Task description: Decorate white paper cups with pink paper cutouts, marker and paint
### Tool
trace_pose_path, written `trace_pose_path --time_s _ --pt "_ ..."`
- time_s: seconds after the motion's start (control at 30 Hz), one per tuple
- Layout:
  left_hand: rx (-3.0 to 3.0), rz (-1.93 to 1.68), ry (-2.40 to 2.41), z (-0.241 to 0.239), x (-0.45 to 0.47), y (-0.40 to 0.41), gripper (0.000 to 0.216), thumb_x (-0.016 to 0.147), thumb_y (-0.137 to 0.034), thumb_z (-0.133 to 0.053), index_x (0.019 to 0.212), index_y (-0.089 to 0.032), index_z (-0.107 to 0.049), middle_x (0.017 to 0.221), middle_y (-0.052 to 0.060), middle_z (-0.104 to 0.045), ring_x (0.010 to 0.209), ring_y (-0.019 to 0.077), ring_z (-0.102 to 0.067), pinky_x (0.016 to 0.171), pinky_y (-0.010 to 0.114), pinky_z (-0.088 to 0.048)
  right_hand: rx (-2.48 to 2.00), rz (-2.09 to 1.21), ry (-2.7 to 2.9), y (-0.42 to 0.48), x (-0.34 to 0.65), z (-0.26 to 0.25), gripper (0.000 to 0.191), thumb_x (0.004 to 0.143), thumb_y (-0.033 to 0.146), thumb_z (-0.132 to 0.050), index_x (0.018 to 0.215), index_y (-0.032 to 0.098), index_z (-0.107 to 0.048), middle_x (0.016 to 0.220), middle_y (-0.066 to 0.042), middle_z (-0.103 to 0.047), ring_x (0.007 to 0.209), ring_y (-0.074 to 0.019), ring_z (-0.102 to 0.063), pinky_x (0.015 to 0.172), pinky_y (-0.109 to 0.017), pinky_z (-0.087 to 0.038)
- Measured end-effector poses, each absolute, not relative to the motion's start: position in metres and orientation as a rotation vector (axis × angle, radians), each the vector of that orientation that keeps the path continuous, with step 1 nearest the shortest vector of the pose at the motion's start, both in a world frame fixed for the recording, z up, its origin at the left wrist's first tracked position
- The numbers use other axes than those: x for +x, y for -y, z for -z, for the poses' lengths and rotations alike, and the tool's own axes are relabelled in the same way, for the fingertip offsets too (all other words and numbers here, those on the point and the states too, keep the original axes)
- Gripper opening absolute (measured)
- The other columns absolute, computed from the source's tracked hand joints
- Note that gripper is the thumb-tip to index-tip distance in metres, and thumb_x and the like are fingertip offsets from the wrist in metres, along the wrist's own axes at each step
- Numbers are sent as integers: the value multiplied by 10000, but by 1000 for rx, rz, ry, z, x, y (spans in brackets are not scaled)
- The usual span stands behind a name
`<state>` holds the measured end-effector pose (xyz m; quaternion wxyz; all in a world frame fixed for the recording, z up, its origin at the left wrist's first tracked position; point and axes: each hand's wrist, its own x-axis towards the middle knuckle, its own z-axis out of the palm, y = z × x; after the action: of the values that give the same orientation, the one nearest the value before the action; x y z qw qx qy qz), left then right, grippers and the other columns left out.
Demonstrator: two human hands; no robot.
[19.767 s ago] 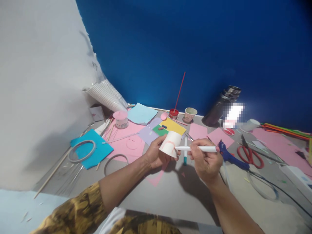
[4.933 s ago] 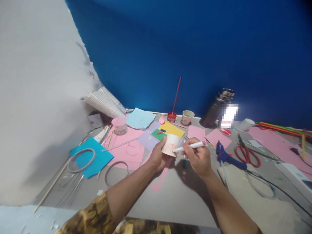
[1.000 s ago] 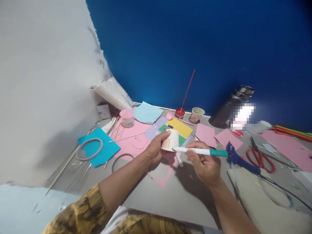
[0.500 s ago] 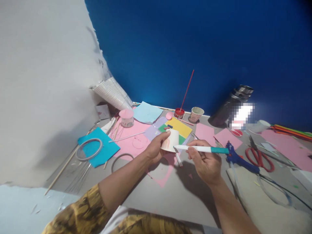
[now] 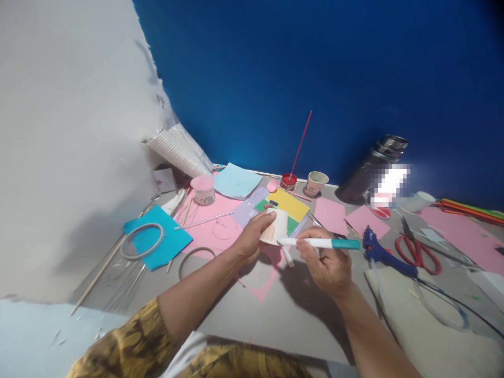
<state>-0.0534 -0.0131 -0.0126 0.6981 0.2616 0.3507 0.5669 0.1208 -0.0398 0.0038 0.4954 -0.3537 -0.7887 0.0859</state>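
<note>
My left hand grips a small white paper cup by its left side, over the middle of the table. The cup is tilted and carries faint orange-pink marks near my thumb. A white marker with a teal end lies pinched in the fingers of my right hand. Its tip meets the lower edge of the cup. Beneath the hands a pink paper sheet is partly hidden. Behind the cup lie yellow paper and green paper.
To the right are a blue glue gun, red-handled scissors and a dark flask. A red paint pot and a patterned cup stand at the back. On the left lie blue paper and stacked cups.
My right hand and the marker have shifted slightly left, with the tip moving along the cup's lower edge. My left hand keeps its hold on the cup.
</note>
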Motion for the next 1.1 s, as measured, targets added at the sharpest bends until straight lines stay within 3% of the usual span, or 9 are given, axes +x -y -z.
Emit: trace_pose_path --time_s 0.6,0.9,1.1 --pt "470 -1152 -783 13 -55 12 211 865 -310 -679 961 -122 -674 822 79 -697 692 186 -664 633 289 -572 -873 -102 1901 39 124 -8 134 979 220 -540 870 215 -617 664 18 -674 496 -110 -588 536 -240 -477" --pt "414 -1067 -765 15 -57 12 320 950 -328 -523 1012 -61 -687 820 156 -720 700 232 -695 620 333 -595 -874 -121 1876 40 125 -7 123 978 202 -543 872 214 -605 685 17 -681 539 -114 -613 525 -230 -451" --pt "383 -1031 -666 12 -58 14 404 962 -368 -478 1143 -55 -658 835 172 -722 698 255 -692 597 374 -589 -871 -153 1855 41 126 -8 123 971 195 -544 865 215 -602 685 18 -676 547 -113 -615 526 -226 -453"
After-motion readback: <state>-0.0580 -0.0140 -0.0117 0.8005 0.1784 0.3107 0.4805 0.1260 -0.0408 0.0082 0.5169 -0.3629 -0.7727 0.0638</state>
